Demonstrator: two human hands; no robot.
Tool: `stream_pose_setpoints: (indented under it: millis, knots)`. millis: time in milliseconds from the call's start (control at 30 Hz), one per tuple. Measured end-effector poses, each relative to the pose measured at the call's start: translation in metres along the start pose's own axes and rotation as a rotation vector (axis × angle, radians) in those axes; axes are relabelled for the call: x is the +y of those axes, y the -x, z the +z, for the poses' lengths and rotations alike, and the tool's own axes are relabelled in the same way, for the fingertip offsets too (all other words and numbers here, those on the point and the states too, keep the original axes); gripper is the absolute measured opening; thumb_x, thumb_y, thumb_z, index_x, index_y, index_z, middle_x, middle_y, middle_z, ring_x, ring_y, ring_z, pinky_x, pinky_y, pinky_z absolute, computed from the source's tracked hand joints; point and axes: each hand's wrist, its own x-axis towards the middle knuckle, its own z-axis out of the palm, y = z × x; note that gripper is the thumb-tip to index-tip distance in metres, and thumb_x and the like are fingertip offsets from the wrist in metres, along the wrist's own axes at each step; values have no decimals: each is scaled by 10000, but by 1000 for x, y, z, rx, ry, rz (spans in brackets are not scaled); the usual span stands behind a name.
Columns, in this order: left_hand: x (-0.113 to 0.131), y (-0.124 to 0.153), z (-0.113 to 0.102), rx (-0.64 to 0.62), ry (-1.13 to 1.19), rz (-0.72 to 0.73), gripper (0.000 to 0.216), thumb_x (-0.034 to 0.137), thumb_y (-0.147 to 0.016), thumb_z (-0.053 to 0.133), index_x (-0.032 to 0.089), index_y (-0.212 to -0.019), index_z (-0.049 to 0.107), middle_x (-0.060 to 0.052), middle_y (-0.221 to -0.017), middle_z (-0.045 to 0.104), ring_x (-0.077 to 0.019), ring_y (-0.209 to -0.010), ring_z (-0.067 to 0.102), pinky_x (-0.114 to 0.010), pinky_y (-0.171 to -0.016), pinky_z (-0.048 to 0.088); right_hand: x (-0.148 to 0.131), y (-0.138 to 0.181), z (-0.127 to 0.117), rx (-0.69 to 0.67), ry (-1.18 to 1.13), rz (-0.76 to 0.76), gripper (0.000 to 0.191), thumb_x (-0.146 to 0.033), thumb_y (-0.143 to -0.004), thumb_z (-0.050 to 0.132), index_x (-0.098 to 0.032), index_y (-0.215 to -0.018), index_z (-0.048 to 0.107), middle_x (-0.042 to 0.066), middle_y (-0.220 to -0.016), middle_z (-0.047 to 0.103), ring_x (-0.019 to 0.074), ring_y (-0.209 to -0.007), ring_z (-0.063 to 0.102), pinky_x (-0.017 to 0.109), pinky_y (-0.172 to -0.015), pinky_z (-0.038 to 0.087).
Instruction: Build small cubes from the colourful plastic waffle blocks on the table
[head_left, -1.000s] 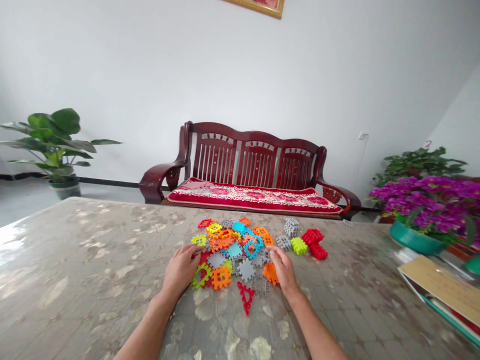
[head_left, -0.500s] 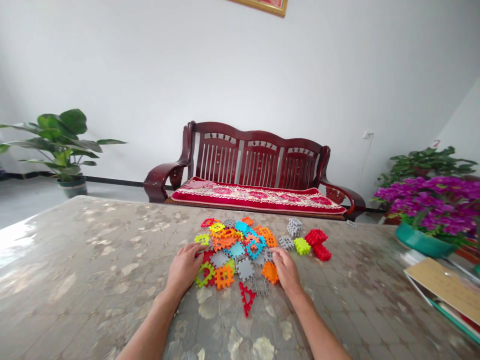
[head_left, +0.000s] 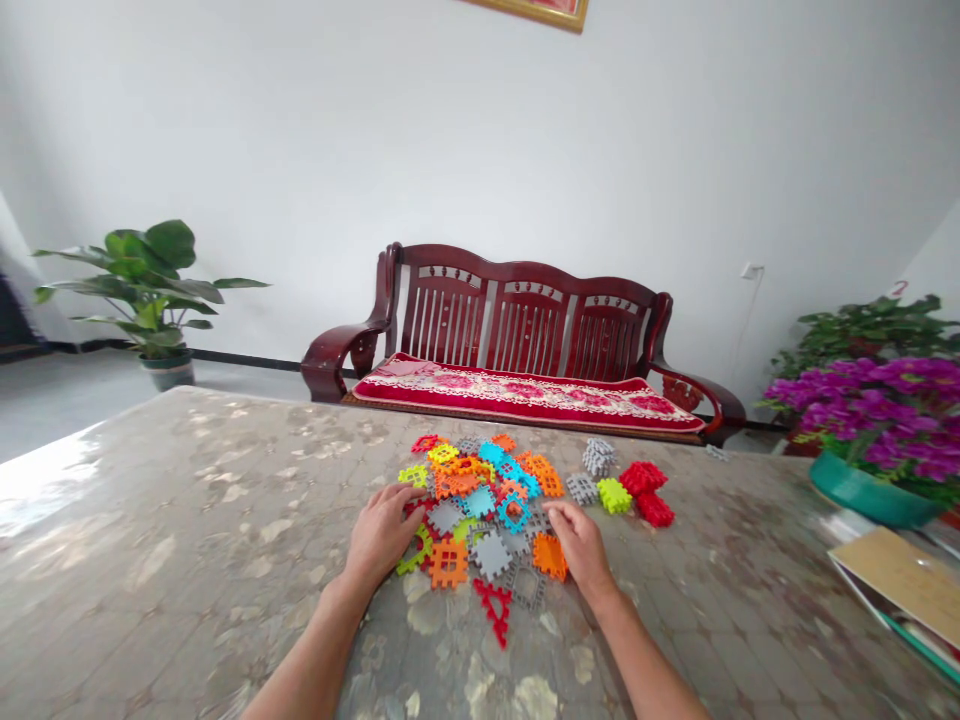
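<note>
A heap of flat interlocking plastic building pieces in orange, blue, grey, green and red lies between my hands. My left hand (head_left: 382, 528) rests at its left edge, fingers stretched over the pieces and partly covering a green frame piece (head_left: 424, 548). My right hand (head_left: 579, 540) is at the right edge, fingers curled, thumb and forefinger together by a grey piece (head_left: 537, 520); its grip is partly hidden. Beside it lies an orange square piece (head_left: 550, 556). Nearest me are an orange window piece (head_left: 448, 572), a grey square (head_left: 492, 554) and a red triangle (head_left: 493, 607).
Right of the heap are grey stacked pieces (head_left: 598, 457), a green stack (head_left: 614, 495) and red stacks (head_left: 643, 478). A teal flower pot (head_left: 862, 488) and a brown folder (head_left: 900, 570) occupy the table's right side. A wooden bench (head_left: 525, 270) stands behind the table (head_left: 187, 560).
The view has turned slightly left. Nearer pieces, including the red triangle, have shifted a little toward me within the heap. My left hand covers more of the green frame piece.
</note>
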Motion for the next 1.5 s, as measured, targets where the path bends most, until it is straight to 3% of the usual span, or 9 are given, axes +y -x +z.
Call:
stream_pose_setpoints:
  millis: [200, 433, 667, 800, 1033, 1233, 1333, 1500]
  knots:
    - [3, 2, -1, -20, -27, 37, 351, 420, -855, 510, 297, -1129, 690, -43, -1269, 621, -230, -1197, 528, -375, -1039, 369, 3, -1, 2, -27, 46, -33, 281, -406, -815, 532, -200, -842, 723, 80, -905, 721, 244, -902, 646, 347, -838, 491]
    - [7, 2, -5, -48, 32, 21, 344, 448, -868, 471, 298, -1074, 702, -31, -1228, 644, -233, -1180, 538, -386, -1046, 357, 4, -5, 0, -14, 22, 21, 273, -415, -795, 542, -211, -822, 722, 75, -894, 735, 256, -896, 659, 363, -837, 501]
    - [0, 2, -14, -160, 117, 98, 363, 209, -705, 516, 293, -1013, 688, 5, -1243, 626, -223, -1210, 501, -363, -1062, 333, 7, -6, 0, -7, -12, 58, 340, -492, -783, 561, -200, -825, 730, 88, -884, 746, 270, -886, 669, 374, -813, 517]
    - [-3, 3, -13, -186, 82, 140, 361, 197, -667, 541, 299, -977, 692, 7, -1218, 625, -234, -1189, 504, -383, -1046, 333, 7, -6, 0, -7, -16, 51, 331, -483, -783, 564, -199, -823, 728, 83, -876, 744, 263, -865, 668, 373, -815, 516]
    - [-3, 2, -13, -194, 103, 178, 234, 318, -764, 570, 290, -953, 704, -15, -1191, 640, -235, -1177, 510, -393, -1043, 335, 6, -7, 0, -13, -19, 77, 351, -504, -773, 560, -199, -827, 726, 86, -881, 744, 265, -885, 667, 372, -821, 512]
    - [-8, 1, -22, -283, 180, 244, 415, 114, -640, 516, 274, -986, 682, 1, -1182, 652, -203, -1171, 529, -344, -1066, 329, 6, -8, -1, -20, -6, 74, 385, -543, -760, 565, -198, -814, 726, 90, -872, 745, 271, -864, 671, 383, -812, 512]
    - [-10, 0, -18, -256, 160, 259, 445, 82, -586, 503, 267, -950, 680, 3, -1162, 656, -205, -1165, 536, -345, -1067, 330, 6, -7, -1, -19, -10, 70, 375, -538, -761, 567, -200, -810, 722, 91, -884, 744, 275, -885, 669, 382, -824, 508]
    - [-10, 0, -7, -108, 183, 197, 318, 110, -631, 519, 222, -881, 681, -44, -1074, 659, -193, -1037, 590, -304, -965, 416, 8, -7, -1, -20, -16, 68, 355, -511, -770, 568, -196, -823, 721, 91, -891, 742, 276, -894, 670, 388, -837, 499]
